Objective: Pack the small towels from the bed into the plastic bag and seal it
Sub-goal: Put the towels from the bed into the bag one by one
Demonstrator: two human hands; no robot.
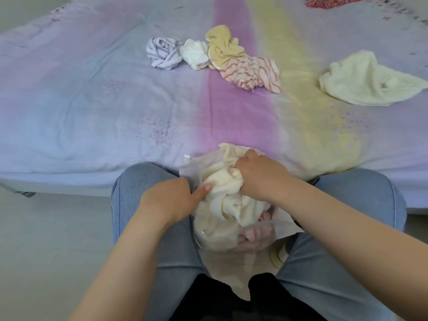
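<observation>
A clear plastic bag [215, 237] sits between my knees at the bed's near edge, mouth up. A cream towel [229, 198] bulges out of it, and a pink striped towel [252, 237] shows through its lower wall. My right hand [261, 174] is closed on the cream towel's top. My left hand [171, 200] grips the bag's left rim, thumb against the towel. Farther back on the bed lie a lilac striped towel [163, 53], a white towel [194, 54], a yellow towel [223, 46], an orange striped towel [253, 72] and a larger cream towel [368, 82].
The bed [92, 112] has a pastel sheet in lilac, pink and yellow bands. A red fringed cloth [324, 2] lies at the far right edge. My knees in blue jeans [136, 181] press against the bed's front. Pale floor [46, 239] is on the left.
</observation>
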